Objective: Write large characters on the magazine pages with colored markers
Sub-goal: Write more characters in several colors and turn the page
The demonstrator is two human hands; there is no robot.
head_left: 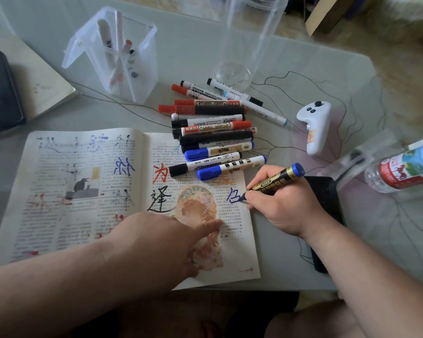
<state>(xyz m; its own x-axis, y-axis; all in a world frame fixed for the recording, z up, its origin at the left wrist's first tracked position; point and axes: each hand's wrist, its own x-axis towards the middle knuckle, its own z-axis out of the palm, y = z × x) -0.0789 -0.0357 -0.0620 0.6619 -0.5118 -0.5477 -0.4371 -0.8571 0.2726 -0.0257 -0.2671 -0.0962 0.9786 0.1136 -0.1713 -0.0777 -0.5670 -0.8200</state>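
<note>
Blue marker (274,181) gripped, right hand (281,203); matte magazine (83,191).

1. An open magazine of yellowed paper (83,191) is seen; its thin pages look matt, and smudged ink is blotched into them.
2. A heap of red, black and blue plastic markers (213,132) is shown, with smooth barrels and glossy printed labels.
3. A black plastic marker with shiny gold print (276,180) looks smooth.
4. A clear square plastic pen holder (142,76) and a tall clear plastic cylinder (244,37) are seen, both smooth and see-through.
5. A white plastic handheld controller (315,128) is finished in a smooth gloss.
6. A clear plastic bottle with a glossy red label (401,172) is seen.
7. The pale grey table top (193,52) is smooth, with a soft sheen.
</note>
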